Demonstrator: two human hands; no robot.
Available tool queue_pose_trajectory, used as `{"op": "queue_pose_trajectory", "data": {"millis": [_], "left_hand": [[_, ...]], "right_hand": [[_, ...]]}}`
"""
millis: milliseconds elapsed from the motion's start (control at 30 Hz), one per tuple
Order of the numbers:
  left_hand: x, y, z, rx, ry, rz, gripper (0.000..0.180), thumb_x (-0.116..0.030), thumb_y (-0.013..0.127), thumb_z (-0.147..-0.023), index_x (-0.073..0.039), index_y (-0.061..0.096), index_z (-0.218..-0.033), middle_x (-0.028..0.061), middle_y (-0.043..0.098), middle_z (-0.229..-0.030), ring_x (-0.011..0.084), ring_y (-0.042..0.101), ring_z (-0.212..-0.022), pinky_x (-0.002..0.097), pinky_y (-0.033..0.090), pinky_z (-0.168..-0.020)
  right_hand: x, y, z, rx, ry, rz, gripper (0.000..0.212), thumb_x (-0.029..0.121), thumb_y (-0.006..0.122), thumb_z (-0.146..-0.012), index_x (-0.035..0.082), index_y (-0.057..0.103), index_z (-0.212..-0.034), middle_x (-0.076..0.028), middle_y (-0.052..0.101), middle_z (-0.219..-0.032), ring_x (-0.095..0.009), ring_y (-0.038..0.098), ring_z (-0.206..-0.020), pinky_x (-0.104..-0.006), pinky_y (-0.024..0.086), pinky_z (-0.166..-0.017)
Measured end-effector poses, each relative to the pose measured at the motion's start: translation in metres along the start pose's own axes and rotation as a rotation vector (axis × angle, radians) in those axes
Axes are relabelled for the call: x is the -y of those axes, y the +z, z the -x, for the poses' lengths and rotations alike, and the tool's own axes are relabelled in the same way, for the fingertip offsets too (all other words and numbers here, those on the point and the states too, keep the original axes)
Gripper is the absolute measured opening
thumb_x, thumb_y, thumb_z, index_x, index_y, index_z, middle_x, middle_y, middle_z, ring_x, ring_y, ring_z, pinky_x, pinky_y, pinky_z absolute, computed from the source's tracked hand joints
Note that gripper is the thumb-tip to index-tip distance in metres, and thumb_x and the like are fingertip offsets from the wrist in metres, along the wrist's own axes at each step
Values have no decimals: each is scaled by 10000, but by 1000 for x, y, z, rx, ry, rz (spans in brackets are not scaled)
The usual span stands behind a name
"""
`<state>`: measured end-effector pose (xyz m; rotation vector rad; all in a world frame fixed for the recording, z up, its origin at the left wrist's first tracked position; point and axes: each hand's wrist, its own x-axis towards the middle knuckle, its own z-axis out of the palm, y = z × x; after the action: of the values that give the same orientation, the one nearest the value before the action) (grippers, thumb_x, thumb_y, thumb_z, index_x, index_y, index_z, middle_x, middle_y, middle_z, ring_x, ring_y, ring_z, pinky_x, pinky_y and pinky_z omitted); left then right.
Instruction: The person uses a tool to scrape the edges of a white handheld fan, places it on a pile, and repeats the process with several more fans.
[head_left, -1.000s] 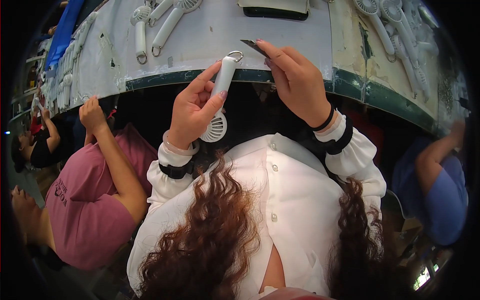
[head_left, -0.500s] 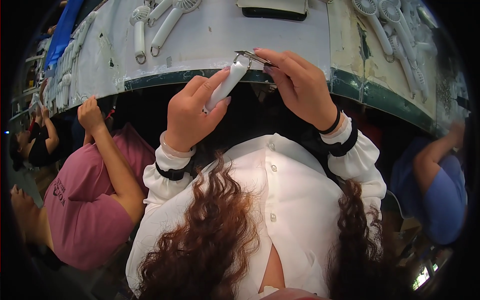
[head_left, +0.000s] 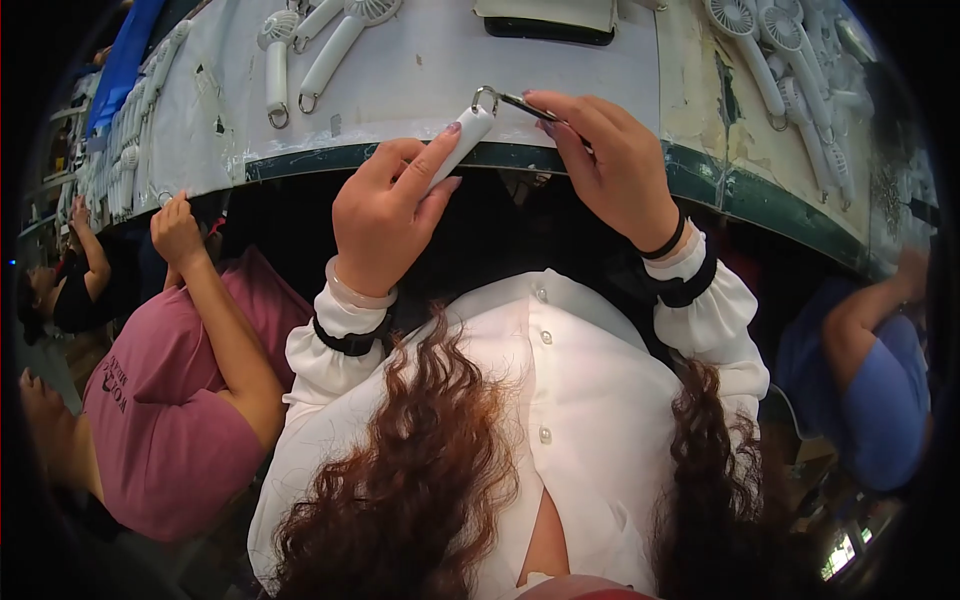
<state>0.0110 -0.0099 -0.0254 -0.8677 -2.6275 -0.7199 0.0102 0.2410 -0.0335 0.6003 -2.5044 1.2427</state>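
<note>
White-covered workbench with a chipped green edge curves across the top. At far left, beside a blue strip, a long row of white handheld fans lines it; below sits a co-worker in a mauve T-shirt, one hand at the edge. Next come loose fans, one upright and one slanted, metal rings at their handle ends.

The person's left hand grips a white fan handle, tilted up to the right just over the bench edge; its lower part is hidden by the fingers. At its top stands a metal ring. A slim dark metal tool reaches the ring's right side, pinched between the right hand's thumb and fingers. Further right lie more white fans, above a co-worker in blue.
</note>
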Motion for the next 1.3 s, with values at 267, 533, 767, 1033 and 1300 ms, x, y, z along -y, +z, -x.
{"op": "queue_pose_trajectory", "data": {"millis": [267, 533, 767, 1033, 1300], "left_hand": [[-1, 3, 2, -12, -29, -119, 552, -113, 800, -733, -197, 681, -1266, 19, 637, -941, 173, 570, -646, 302, 480, -591], [-9, -2, 0, 14, -44, -126, 534, -38, 705, -776, -207, 675, -1282, 25, 636, -963, 174, 578, -648, 304, 489, -588], [-13, -11, 0, 131, -125, 48, 542, -24, 683, -792, -208, 662, -1301, 36, 617, -977, 179, 600, -673, 299, 499, -598], [-10, -9, 9, 105, -170, 123, 560, -10, 722, -784, -214, 660, -1302, 34, 590, -974, 164, 581, -667, 289, 492, -589], [-16, -6, 8, 74, -202, 107, 527, -6, 730, -783, -202, 683, -1270, 28, 577, -955, 152, 560, -655, 280, 477, -574]], "right_hand": [[6, 16, 2, 56, 93, -1, 309, -23, 545, -957, 41, 597, -1255, -117, 692, -1013, -192, 684, -892, -268, 524, -774], [13, 28, -6, 72, 259, -343, 248, 4, 513, -989, -1, 546, -1234, -127, 695, -1040, -173, 683, -935, -273, 519, -827], [6, 31, -12, 89, 202, -313, 247, 4, 521, -985, 3, 538, -1232, -131, 693, -1017, -183, 687, -925, -273, 516, -821], [3, 15, 0, -46, 1, -38, 327, -41, 570, -922, 52, 622, -1231, -96, 681, -1003, -222, 663, -875, -291, 530, -757], [17, 13, 13, -12, -36, 267, 480, -24, 656, -823, 140, 649, -1274, -34, 652, -930, -219, 609, -802, -320, 524, -661]]}}
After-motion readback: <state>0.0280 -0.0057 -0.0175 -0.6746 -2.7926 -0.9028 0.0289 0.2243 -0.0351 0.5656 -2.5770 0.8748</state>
